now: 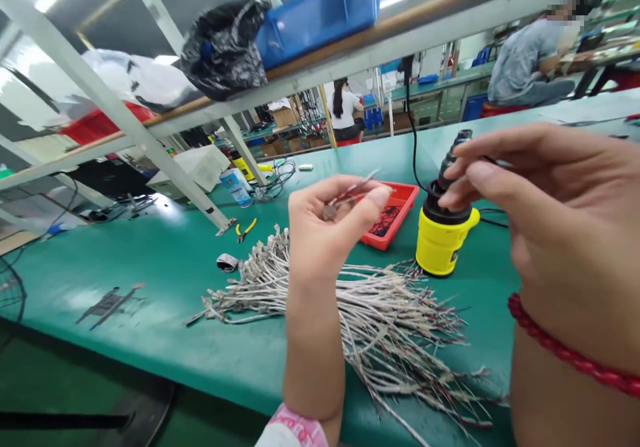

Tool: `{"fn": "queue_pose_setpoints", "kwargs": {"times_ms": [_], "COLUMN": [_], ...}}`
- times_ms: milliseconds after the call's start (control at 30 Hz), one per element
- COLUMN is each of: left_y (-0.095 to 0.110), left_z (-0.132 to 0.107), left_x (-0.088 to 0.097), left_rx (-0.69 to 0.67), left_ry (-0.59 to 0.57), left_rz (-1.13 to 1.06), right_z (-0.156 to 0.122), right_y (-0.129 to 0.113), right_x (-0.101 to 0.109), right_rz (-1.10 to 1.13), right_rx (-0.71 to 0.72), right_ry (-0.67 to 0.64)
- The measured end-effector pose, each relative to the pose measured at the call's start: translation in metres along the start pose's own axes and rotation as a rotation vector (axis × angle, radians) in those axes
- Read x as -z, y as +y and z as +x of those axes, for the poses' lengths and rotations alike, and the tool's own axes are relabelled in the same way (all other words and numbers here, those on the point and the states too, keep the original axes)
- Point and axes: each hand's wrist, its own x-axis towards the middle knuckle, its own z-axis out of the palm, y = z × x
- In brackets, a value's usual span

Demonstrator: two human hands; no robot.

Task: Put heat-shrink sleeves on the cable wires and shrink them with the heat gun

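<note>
My left hand (333, 227) is closed in a pinch on a cable end (353, 190), whose thin red and pale wires stick out past the fingertips. My right hand (565, 207) is raised at the right, thumb and fingers drawn together; whatever is between them is too small to make out. Behind its fingertips a yellow heat gun (440, 240) stands upright, its dark nozzle (453, 160) upward and partly covered by the fingers. Beneath my left hand spreads a large pile of white cables (380, 307) with stripped wire ends. A red tray (400, 223) of small black pieces sits just behind it.
Yellow-handled cutters (246, 230), a tape roll (227, 262) and a blue-white can (237, 188) stand to the left on the green table (165, 267). A shelf with a blue bin (320, 17) and a black bag (225, 50) crosses above. Two people sit farther back.
</note>
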Motion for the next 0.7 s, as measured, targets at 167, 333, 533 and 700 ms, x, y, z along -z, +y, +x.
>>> {"fn": "queue_pose_setpoints", "kwargs": {"times_ms": [167,333,533,700], "left_y": [0.012,0.018,0.02,0.026], "left_z": [-0.004,-0.01,-0.011,-0.011], "left_x": [-0.004,-0.003,0.003,0.004], "left_rx": [0.073,0.076,0.052,0.071], "left_ry": [-0.005,-0.016,0.008,-0.006], "left_rz": [-0.095,-0.141,-0.144,-0.183], "right_z": [-0.005,-0.006,-0.01,-0.016], "right_y": [-0.008,-0.006,-0.004,-0.009], "right_x": [-0.002,-0.007,-0.016,-0.028], "right_rz": [0.262,0.336,0.389,0.376], "right_rx": [-0.09,-0.138,-0.089,-0.07], "right_ry": [-0.037,-0.11,-0.186,-0.2]}}
